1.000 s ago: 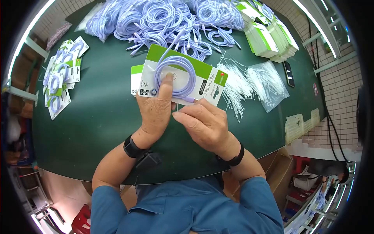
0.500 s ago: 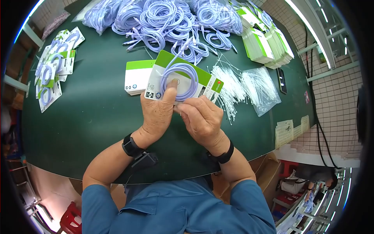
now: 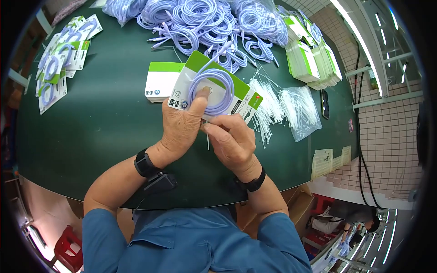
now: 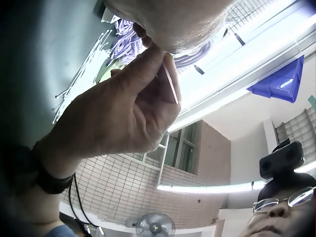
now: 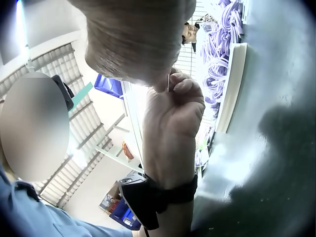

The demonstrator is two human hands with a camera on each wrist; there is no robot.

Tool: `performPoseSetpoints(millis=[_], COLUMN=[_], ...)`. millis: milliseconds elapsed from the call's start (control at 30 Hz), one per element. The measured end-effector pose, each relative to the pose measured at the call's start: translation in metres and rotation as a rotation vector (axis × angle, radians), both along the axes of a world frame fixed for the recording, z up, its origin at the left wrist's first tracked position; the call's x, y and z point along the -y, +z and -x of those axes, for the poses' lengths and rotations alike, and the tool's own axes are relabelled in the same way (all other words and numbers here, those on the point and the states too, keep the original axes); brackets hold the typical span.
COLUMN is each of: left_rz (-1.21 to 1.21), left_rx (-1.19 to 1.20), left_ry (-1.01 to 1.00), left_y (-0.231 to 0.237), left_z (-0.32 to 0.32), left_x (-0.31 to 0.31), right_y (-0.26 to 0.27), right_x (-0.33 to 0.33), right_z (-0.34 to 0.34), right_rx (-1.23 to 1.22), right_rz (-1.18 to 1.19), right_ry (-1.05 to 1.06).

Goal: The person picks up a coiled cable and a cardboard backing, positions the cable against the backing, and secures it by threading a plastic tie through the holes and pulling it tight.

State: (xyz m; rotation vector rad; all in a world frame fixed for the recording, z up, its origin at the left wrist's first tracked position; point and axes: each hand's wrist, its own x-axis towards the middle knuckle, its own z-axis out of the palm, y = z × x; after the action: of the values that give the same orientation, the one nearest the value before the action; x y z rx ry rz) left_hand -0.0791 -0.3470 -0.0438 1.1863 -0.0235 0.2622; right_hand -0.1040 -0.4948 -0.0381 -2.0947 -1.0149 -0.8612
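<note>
As hands [image 3: 182,125] grip, card [image 3: 181,87] under left thumb [image 3: 199,102]

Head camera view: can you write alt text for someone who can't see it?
A person's left hand grips a printed USB-C card bearing a coiled lilac cable; the right hand pinches a thin white strip below it. On the green table are piled lilac cables, carded cables at left, stacked cards and white cable ties at right.
</note>
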Motion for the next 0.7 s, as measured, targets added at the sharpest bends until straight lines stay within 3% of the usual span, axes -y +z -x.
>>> performPoseSetpoints(millis=[100,233,700], left_rz=[-0.052,-0.095,-0.087], left_rx=[-0.038,-0.010,-0.063], left_ry=[-0.078,-0.080,-0.091], left_y=[0.0001,-0.0061,-0.0067], left_z=[0.0030,0.0042,0.0063], left_x=[-0.0021,-0.0018,-0.0022], right_y=[-0.0019,0.0023,-0.0005], right_x=[-0.0074,-0.0040,-0.0048], right_z=[0.0017,-0.0023,0.0027], right_rx=[-0.040,-0.066,-0.119], right_rz=[-0.134,-0.043,-0.071], right_ry=[-0.125,-0.151,-0.202])
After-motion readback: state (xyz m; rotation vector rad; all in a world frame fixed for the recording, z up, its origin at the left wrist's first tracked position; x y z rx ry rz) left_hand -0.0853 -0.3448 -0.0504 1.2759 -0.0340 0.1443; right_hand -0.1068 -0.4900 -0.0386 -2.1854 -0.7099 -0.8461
